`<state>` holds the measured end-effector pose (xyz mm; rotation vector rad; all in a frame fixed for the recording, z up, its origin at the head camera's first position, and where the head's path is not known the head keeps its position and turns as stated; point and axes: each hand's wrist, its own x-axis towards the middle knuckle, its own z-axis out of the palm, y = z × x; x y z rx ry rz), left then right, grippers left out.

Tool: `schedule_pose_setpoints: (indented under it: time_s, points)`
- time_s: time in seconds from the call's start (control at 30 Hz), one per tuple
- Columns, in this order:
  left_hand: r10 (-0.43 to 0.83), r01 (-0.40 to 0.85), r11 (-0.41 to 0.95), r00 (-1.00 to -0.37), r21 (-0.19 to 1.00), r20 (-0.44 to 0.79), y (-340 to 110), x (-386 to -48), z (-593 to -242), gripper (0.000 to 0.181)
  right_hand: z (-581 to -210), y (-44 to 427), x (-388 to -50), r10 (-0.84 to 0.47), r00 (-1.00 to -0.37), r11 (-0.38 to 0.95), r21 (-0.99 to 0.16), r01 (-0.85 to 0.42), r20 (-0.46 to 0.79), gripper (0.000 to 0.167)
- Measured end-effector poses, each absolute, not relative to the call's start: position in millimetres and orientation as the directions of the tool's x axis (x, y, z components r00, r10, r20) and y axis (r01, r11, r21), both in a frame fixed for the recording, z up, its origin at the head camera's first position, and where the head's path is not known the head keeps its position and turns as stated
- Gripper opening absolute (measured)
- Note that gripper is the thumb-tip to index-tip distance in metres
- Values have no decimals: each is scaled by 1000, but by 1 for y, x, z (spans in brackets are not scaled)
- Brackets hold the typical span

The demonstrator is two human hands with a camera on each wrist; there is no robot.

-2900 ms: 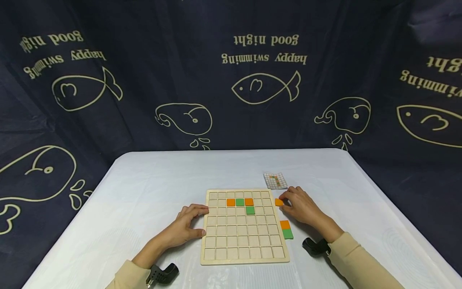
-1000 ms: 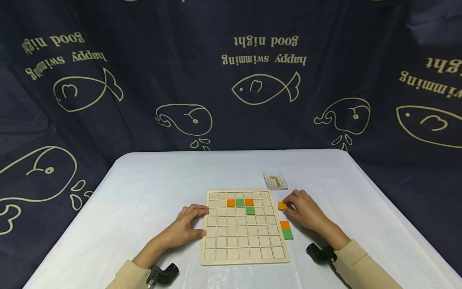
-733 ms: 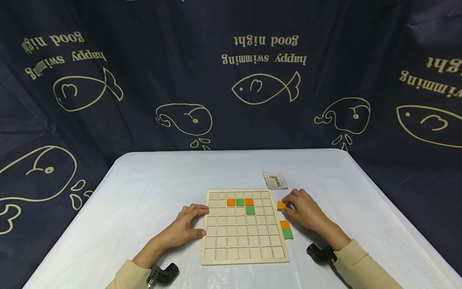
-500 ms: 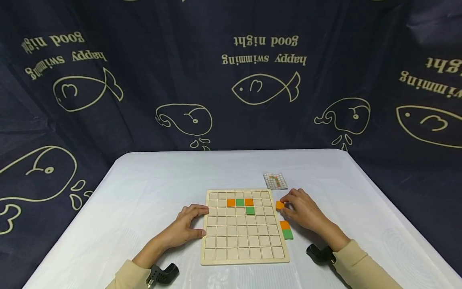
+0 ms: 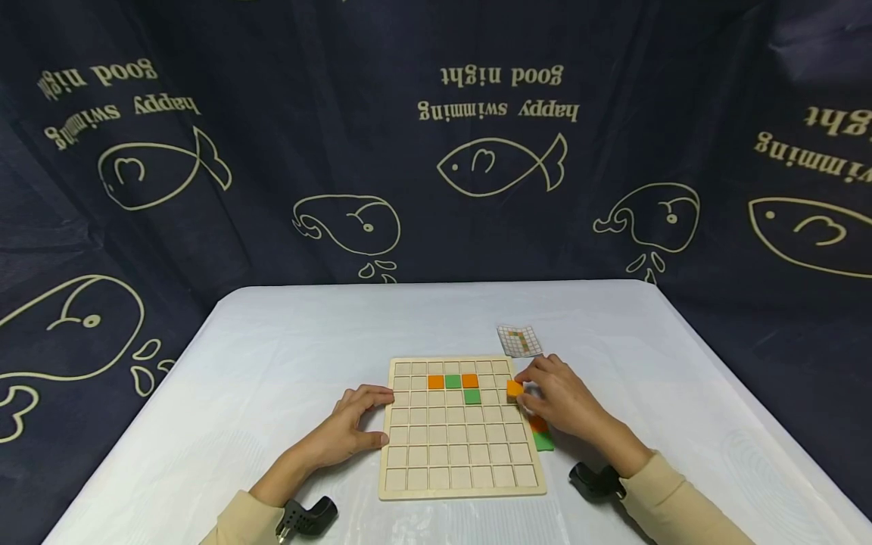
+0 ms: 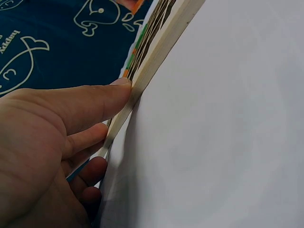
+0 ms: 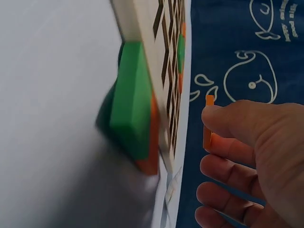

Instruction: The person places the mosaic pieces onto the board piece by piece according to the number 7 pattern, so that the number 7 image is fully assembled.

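My right hand point(image 5: 562, 397) pinches an orange square tile point(image 5: 514, 390) between thumb and fingers, over the right edge of a wooden grid board point(image 5: 439, 457). In the right wrist view the held tile point(image 7: 208, 135) is seen edge-on, raised off the table. My left hand point(image 5: 344, 430) rests against the board's left edge, thumb and fingertips touching the rim with fingers spread. Set into the board's cells are an orange tile point(image 5: 436, 382), a green tile point(image 5: 453, 381), another orange tile point(image 5: 470, 381) and, below that, a second green tile point(image 5: 472, 397).
A loose green tile point(image 5: 543, 441) and a loose orange tile point(image 5: 539, 424), partly hidden by the right hand, lie beside the board's right edge. A small card printed with a coloured grid point(image 5: 520, 342) lies beyond the board's far right corner. Dark patterned cloth point(image 5: 436, 227) hangs behind the white table.
The right hand first drew the orange tile slightly nearer along the table, then carried it left over the board's right edge. The left hand and the board have stayed put.
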<state>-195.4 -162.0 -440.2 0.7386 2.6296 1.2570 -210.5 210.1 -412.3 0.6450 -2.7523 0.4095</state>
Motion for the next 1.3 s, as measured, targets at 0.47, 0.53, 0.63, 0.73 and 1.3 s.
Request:
schedule_pose_setpoints:
  time_s: [0.47,0.53,0.63,0.73,1.3]
  points:
    - [496,408,541,-861,735,113,-162,-194,-440,56,-410,192,-205,-480,-792,805,-171,-569,378,23]
    - [494,404,544,-863,735,109,-162,-194,-440,56,-410,189,-204,-486,-787,799,-174,-576,380,23]
    - [493,400,542,-864,739,105,-161,-194,-440,56,-410,186,-204,-492,-786,794,-177,-582,376,22]
    - [495,401,537,-862,742,107,-161,-194,-440,56,-410,182,-204,-509,-774,780,-179,-600,376,21]
    - [497,388,520,-862,761,100,-161,-193,-438,56,-411,163,-205,-576,-740,746,-146,-649,347,23]
